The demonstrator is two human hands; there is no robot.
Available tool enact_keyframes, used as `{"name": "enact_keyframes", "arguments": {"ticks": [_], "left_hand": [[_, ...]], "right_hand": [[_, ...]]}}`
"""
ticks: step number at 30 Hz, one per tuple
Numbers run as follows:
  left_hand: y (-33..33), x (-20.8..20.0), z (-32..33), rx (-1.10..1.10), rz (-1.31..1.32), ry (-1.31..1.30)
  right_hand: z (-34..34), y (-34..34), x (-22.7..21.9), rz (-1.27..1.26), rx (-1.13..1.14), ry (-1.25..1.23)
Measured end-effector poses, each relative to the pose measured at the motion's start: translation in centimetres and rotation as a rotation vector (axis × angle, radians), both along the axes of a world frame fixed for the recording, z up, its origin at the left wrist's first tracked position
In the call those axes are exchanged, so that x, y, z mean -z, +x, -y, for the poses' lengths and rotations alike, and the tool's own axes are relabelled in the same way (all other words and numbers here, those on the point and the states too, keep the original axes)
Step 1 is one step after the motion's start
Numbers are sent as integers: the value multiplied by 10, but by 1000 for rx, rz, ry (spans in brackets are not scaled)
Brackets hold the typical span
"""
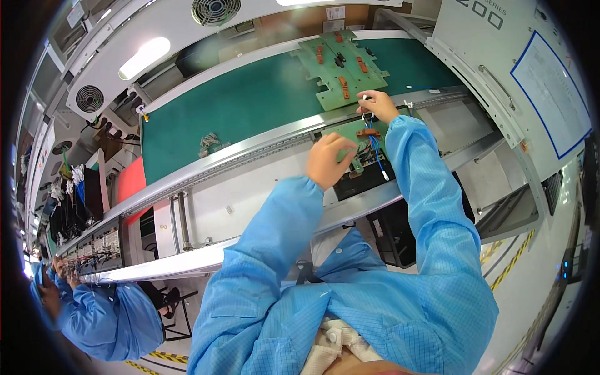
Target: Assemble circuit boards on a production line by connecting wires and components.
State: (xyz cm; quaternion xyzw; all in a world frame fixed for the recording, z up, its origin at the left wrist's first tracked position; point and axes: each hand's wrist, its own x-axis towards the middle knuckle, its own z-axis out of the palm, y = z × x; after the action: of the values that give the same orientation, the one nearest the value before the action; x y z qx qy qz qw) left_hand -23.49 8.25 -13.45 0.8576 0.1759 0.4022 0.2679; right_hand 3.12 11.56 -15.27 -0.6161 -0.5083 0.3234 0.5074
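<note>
My right hand (380, 106) pinches a thin cable (367, 116) near its white connector end, above the far edge of a fixture on the conveyor. Below it, blue wires (375, 145) run toward me and end in a white plug (385, 175) at the fixture's near edge. My left hand (329, 160) is over the left side of the same fixture, its thumb and fingers curled together; whatever they grip is too small or hidden. An orange-brown clamp (368, 132) sits on the green plate of this fixture, between my hands.
A large green fixture plate (331, 69) with several orange clamps lies on the green mat (237, 94) beyond the rail. Small connectors (211, 144) are piled on the mat farther left. A white machine cabinet (506, 69) stands at right. A co-worker (112, 312) sits at far left.
</note>
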Motion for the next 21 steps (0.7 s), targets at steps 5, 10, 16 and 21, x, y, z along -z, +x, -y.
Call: {"name": "enact_keyframes", "arguments": {"ticks": [5, 10, 16, 21], "left_hand": [[-1, 12, 8, -33, -114, 23], [8, 13, 2, -23, -153, 14], [5, 20, -4, -3, -165, 127], [-5, 22, -5, 78, -160, 218]], "right_hand": [[2, 3, 0, 105, -32, -92], [4, 8, 5, 122, -67, -95], [7, 13, 5, 123, -149, -152], [8, 19, 3, 176, -185, -203]]}}
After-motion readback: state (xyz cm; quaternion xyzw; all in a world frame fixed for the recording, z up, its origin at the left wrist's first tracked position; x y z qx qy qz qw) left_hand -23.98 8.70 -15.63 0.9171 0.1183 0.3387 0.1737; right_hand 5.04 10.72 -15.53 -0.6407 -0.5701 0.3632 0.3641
